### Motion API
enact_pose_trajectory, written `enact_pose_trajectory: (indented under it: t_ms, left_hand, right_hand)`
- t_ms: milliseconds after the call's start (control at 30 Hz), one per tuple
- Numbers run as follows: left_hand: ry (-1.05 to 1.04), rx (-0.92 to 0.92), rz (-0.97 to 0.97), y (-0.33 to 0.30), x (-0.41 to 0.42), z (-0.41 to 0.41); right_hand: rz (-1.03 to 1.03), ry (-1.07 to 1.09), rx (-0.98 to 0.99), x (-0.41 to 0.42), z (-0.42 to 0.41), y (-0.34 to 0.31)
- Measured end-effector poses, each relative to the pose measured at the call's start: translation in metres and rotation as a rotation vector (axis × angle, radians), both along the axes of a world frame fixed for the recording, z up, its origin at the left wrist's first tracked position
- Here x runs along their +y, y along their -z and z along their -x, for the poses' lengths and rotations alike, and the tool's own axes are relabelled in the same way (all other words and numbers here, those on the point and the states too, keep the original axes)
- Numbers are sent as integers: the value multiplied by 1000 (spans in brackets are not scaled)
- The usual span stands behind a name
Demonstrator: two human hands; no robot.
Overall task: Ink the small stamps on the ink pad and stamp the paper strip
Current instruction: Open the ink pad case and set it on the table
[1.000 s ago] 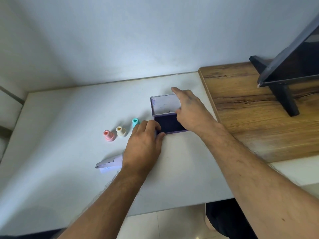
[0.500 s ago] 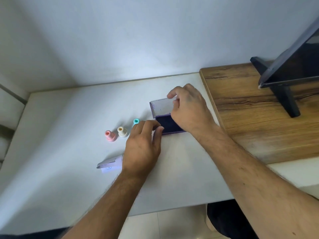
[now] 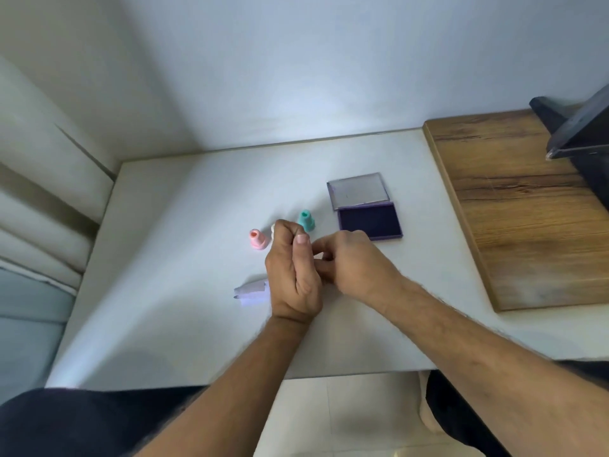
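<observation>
White table [image 3: 184, 258]; pale wall [image 3: 296, 61]; wooden board [image 3: 527, 225].

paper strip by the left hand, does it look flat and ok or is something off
The paper strip looks creased or folded rather than flat, its left end lifted off the white table; the left hand hides its right part. Nothing looks spilled.

Bare forearms, dark trousers [image 3: 66, 420]

Three small stamps: pink stamp [image 3: 257, 239], cream stamp [image 3: 273, 228] partly hidden, teal stamp [image 3: 306, 220]. One ink pad [image 3: 369, 221]. One paper strip [image 3: 251, 289]. Two hands.
</observation>
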State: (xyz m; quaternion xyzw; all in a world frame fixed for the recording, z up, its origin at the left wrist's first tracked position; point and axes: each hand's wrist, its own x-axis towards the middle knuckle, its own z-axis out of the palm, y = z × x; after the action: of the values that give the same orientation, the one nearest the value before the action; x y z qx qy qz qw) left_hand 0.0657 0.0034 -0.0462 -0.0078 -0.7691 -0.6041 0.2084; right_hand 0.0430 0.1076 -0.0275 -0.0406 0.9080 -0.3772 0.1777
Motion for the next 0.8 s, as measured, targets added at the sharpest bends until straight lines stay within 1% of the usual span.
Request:
enact_pose_trajectory:
  t_ms: [67, 133, 167, 233, 300, 367, 433, 533, 633, 700, 733, 800]
  left_hand:
    - [37, -47, 92, -10, -9, 0]
    - [89, -124, 258, -18, -25, 0]
    - [106, -163, 365, -21, -35, 0]
    - [127, -220, 659, -27, -59, -3]
    - [204, -326, 918, -33, -79, -12]
    - [301, -416, 1036, -36, -91, -24]
    - [342, -405, 1071, -34, -96, -33]
    - [322, -312, 1070, -26, -94, -33]
    - [299, -202, 1034, -19, -95, -28]
    - [308, -124, 1068, -15, -97, -27]
    - [311, -115, 1065, -13, -98, -28]
    - [300, -166, 998, -13, -100, -29]
  right_hand:
    - [-25, 5, -30, 1, 2, 3]
    - [-38, 5, -40, 3, 2, 3]
    - [-46, -1, -34, 3, 2, 2]
    - [-55, -18, -17, 3, 1, 0]
    - [-48, -27, -7, 3, 0, -2]
    - [-50, -32, -2, 2, 0, -3]
    - [-79, -68, 19, -1, -1, -4]
    - [-173, -172, 156, -7, -4, -7]
    - [-258, -327, 273, -9, -10, -11]
    - [-381, -444, 369, -10, -12, -8]
    - [-428, -481, 418, -10, -10, -6]
    - [-485, -527, 456, -12, -8, -3]
